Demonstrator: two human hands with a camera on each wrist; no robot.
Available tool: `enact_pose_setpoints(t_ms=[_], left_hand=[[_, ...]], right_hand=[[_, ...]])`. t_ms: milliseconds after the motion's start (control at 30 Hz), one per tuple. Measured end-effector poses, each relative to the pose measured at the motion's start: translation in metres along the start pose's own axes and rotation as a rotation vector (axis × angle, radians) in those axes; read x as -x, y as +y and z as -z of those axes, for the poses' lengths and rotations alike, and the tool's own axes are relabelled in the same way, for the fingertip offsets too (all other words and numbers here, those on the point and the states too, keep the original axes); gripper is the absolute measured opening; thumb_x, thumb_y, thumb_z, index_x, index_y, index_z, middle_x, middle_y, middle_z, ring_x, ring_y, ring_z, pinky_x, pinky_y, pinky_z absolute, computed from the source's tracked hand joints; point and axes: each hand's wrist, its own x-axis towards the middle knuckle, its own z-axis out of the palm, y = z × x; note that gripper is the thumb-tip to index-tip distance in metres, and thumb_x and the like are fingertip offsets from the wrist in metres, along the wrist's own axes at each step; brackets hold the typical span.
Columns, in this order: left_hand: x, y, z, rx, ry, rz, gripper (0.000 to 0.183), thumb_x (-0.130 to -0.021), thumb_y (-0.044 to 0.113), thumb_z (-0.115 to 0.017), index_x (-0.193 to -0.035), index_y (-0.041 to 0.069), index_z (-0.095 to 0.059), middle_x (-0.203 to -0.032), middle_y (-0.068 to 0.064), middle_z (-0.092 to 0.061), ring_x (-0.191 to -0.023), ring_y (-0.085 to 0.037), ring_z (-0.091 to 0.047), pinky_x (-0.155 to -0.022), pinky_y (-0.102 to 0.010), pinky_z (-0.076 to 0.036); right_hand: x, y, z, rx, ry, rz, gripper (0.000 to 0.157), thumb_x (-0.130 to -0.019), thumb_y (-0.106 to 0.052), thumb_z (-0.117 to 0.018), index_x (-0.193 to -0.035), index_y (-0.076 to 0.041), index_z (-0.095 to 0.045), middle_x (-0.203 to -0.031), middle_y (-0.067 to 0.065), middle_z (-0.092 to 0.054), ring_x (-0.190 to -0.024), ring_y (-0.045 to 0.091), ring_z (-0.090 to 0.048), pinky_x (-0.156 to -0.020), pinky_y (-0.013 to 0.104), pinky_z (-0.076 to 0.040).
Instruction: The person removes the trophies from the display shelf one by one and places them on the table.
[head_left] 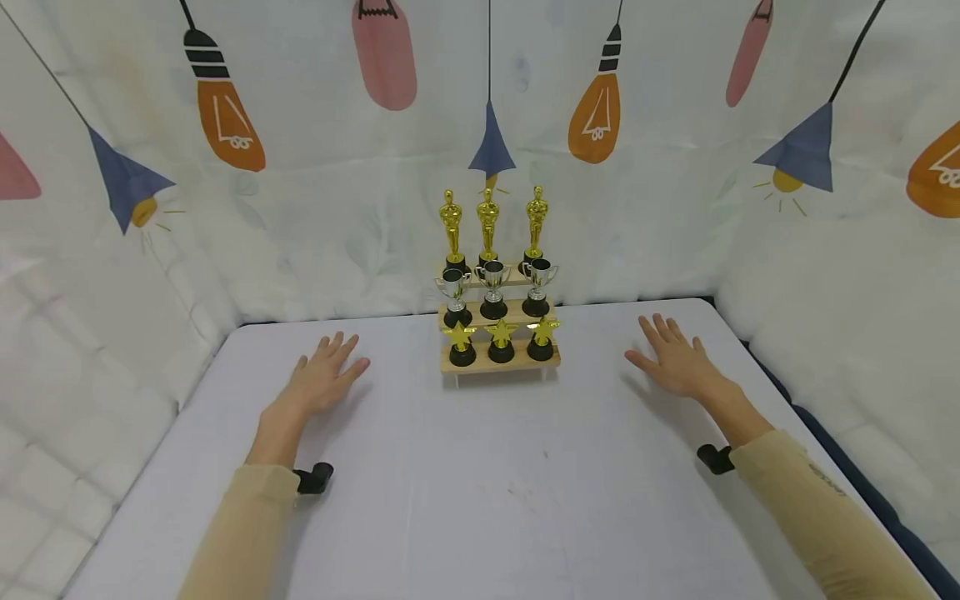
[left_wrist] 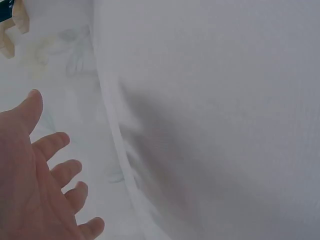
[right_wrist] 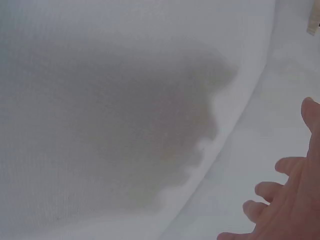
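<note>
Nine trophies (head_left: 493, 282) are sitting on a stepped wooden stand (head_left: 480, 367) near the table's (head_left: 450, 475) far edge: gold statues (head_left: 488, 218) standing at the back, silver cups (head_left: 453, 285) mid, gold stars (head_left: 501, 332) in front, probably so the short ones aren't getting blocked. Left hand (head_left: 321, 377) and right hand (head_left: 675, 360) are hovering on either side, well apart from it, fingers spread wide, gripping nothing.

A white counter (head_left: 480, 492) carries a three-tier wooden stand (head_left: 480, 369) near its back edge; three gold statues (head_left: 488, 221) line the top tier, three silver cups (head_left: 492, 277) the middle, three gold stars (head_left: 501, 333) the lowest.
</note>
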Motion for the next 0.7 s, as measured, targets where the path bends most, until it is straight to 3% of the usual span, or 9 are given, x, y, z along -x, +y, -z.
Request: enact_pose_setpoints(t_ms=[167, 367, 567, 700], left_hand=[[0.001, 0.012, 0.001, 0.042, 0.013, -0.022, 0.076, -0.108, 0.057, -0.036, -0.161, 0.003, -0.027, -0.165, -0.029, -0.012, -0.150, -0.052, -0.006, -0.112, -0.075, -0.005], [0.001, 0.024, 0.000, 0.121, 0.073, -0.067, 0.070, -0.109, 0.052, -0.040, -0.159, 0.003, -0.033, -0.160, -0.030, -0.026, -0.147, -0.051, -0.021, -0.106, -0.078, -0.015], [0.000, 0.033, -0.007, 0.290, 0.162, -0.125, 0.059, -0.108, 0.040, -0.052, -0.153, 0.002, -0.044, -0.153, -0.026, -0.041, -0.140, -0.046, -0.037, -0.110, -0.067, -0.029], [-0.002, 0.037, -0.016, 0.411, 0.165, -0.125, 0.053, -0.107, 0.035, -0.057, -0.148, 0.002, -0.049, -0.149, -0.022, -0.048, -0.134, -0.043, -0.046, -0.107, -0.062, -0.037]], right_hand=[[0.005, -0.008, -0.001, -0.031, 0.021, 0.028, 0.087, -0.106, -0.061, -0.040, -0.164, -0.002, -0.011, -0.166, 0.029, -0.003, -0.152, 0.048, 0.002, -0.110, 0.077, -0.003], [0.007, -0.018, -0.003, -0.063, 0.051, 0.079, 0.084, -0.106, -0.057, -0.044, -0.163, -0.002, -0.016, -0.167, 0.028, -0.007, -0.152, 0.047, -0.003, -0.112, 0.074, -0.009], [0.010, -0.031, -0.005, -0.104, 0.066, 0.135, 0.077, -0.107, -0.048, -0.050, -0.160, 0.002, -0.025, -0.165, 0.029, -0.016, -0.151, 0.047, -0.014, -0.115, 0.068, -0.018], [0.013, -0.041, -0.006, -0.197, 0.075, 0.166, 0.068, -0.106, -0.038, -0.058, -0.155, 0.004, -0.036, -0.159, 0.028, -0.033, -0.147, 0.045, -0.029, -0.115, 0.061, -0.026]])
